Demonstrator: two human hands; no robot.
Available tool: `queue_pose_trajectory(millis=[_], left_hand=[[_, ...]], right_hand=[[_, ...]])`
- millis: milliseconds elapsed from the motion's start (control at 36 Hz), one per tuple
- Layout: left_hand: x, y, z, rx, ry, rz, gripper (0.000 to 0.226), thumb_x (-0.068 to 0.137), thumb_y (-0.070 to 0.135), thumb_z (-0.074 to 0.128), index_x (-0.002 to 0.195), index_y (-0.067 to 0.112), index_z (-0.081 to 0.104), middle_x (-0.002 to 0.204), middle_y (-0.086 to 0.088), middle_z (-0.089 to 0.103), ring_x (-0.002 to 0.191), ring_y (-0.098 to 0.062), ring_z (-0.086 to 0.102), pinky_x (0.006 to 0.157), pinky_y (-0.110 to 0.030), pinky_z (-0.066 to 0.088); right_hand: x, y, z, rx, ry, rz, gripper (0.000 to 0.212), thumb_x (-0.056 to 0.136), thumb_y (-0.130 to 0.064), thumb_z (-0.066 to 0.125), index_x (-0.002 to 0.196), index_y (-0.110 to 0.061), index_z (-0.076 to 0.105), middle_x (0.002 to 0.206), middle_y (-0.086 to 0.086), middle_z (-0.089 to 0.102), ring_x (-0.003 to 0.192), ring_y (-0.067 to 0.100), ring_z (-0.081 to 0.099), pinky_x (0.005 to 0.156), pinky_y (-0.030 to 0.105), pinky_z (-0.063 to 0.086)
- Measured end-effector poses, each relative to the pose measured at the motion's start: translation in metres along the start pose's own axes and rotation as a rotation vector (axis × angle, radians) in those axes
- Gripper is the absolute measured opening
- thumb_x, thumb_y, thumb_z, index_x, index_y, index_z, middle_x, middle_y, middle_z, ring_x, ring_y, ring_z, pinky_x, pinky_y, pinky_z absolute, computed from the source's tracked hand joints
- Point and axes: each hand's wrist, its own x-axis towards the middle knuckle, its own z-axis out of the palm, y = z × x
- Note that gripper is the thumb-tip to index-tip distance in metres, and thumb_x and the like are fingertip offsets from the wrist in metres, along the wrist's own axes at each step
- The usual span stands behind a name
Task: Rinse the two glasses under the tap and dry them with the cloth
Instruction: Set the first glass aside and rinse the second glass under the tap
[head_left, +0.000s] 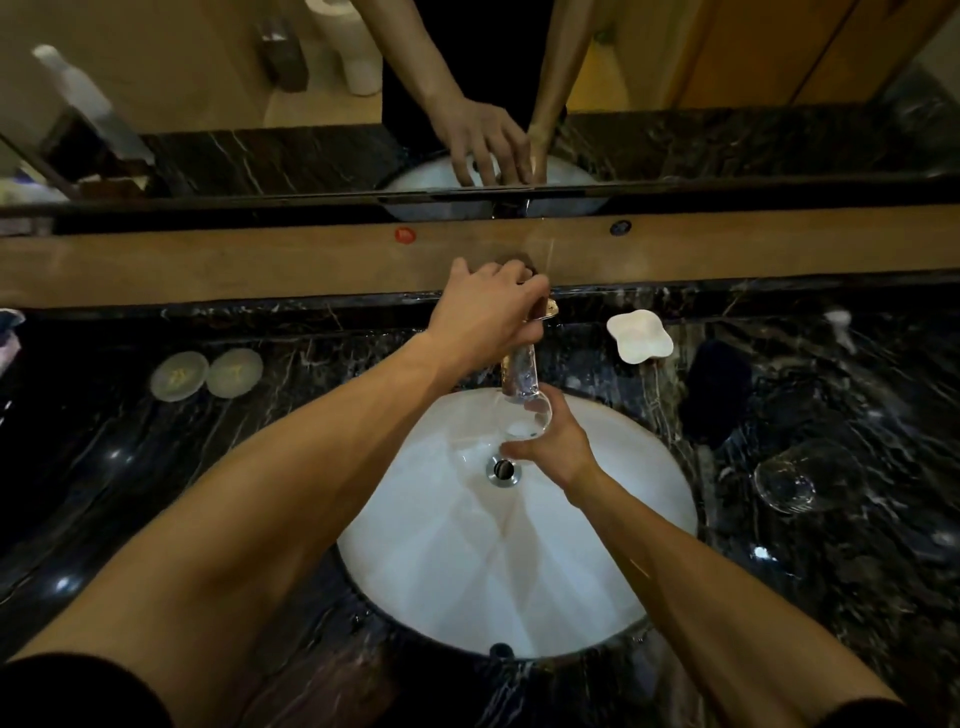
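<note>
— Glass (525, 415) first: where is it?

— Over the white basin (597, 545), right under the tap (522, 358). My right hand (553, 441) is curled round its lower part, holding it above the drain (503, 470). It's clear, and there's a bit of water and foam sitting inside it.

— And the left hand?

— My left hand (485, 312) is up on the tap's handle, fingers bent over the top of it, gripping. That arm crosses in front of the basin's left side.

— The other glass?

— The second glass (789, 480) sits on the dark marble tabletop (156, 493) to the right of the basin, well apart from my hands. Near it, further back, lies a dark cloth (719, 389).

— Anything else around?

— A white soap dish (640, 336) just right of the tap, and two round coasters (208, 374) side by side, touching, on the left. The mirror (208, 78) behind shows my hands again.
</note>
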Motion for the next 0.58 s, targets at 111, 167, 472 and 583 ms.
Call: queue_pose_trajectory(millis=[111, 167, 472, 583], left_hand=[[0.001, -0.002, -0.001, -0.040, -0.017, -0.010, 0.035, 0.094, 0.044, 0.052, 0.122, 0.023, 0.053, 0.120, -0.006, 0.058, 0.107, -0.029, 0.058, 0.094, -0.051, 0.041], [0.001, -0.003, -0.001, -0.048, -0.022, -0.007, 0.036, 0.094, 0.045, 0.051, 0.123, 0.024, 0.053, 0.121, -0.006, 0.058, 0.108, -0.028, 0.059, 0.095, -0.051, 0.041], [-0.085, -0.026, 0.044, -0.480, 0.199, -0.387, 0.060, 0.095, 0.053, 0.049, 0.148, 0.028, 0.040, 0.155, 0.000, 0.037, 0.141, -0.021, 0.037, 0.113, -0.050, 0.034], [-0.177, -0.052, 0.100, -0.412, 0.070, -0.799, 0.058, 0.096, 0.052, 0.049, 0.146, 0.024, 0.042, 0.156, -0.008, 0.035, 0.142, -0.030, 0.034, 0.114, -0.056, 0.032]], right_hand=[[0.001, -0.003, 0.002, -0.009, -0.003, -0.012, 0.088, 0.067, -0.011, 0.087, 0.140, -0.029, 0.041, 0.128, -0.005, 0.055, 0.110, 0.017, 0.054, 0.087, 0.030, 0.046], [0.001, -0.004, 0.003, 0.001, -0.006, -0.009, 0.086, 0.067, -0.011, 0.087, 0.138, -0.029, 0.042, 0.127, -0.005, 0.056, 0.110, 0.018, 0.054, 0.089, 0.033, 0.049], [-0.002, 0.003, 0.003, 0.032, -0.004, -0.006, 0.080, 0.065, -0.011, 0.088, 0.123, -0.042, 0.043, 0.127, -0.006, 0.057, 0.115, 0.018, 0.055, 0.097, 0.037, 0.051], [-0.001, 0.011, 0.002, 0.009, 0.008, -0.032, 0.081, 0.064, -0.014, 0.091, 0.128, -0.036, 0.047, 0.127, -0.004, 0.059, 0.116, 0.017, 0.056, 0.097, 0.037, 0.052]])
